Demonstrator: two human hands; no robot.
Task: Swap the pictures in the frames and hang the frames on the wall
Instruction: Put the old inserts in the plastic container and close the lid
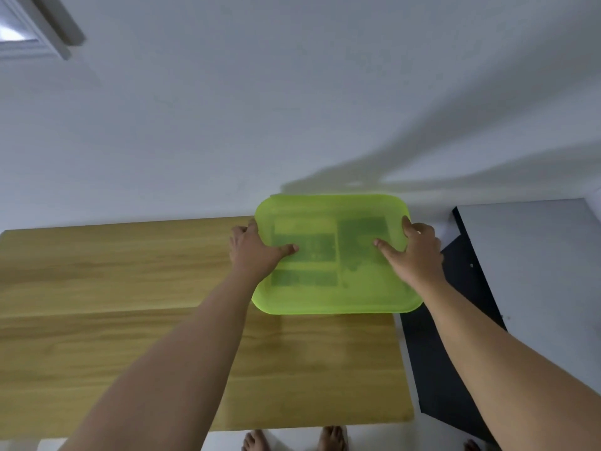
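Note:
A translucent lime-green plastic tray (335,297) is held tilted up above the far right corner of the wooden table (130,336), its underside facing me. Dark rectangular shapes (312,252) show through the plastic; they lie on its other side and I cannot make out what they are. My left hand (252,252) grips the tray's left edge, thumb on the near face. My right hand (413,252) grips the right edge the same way, thumb pressed onto the plastic.
A white wall (292,109) rises behind the table. A black panel (455,336) lies on the floor right of the table. A window frame (35,30) is at the top left. Bare feet (292,441) show at the table's near edge.

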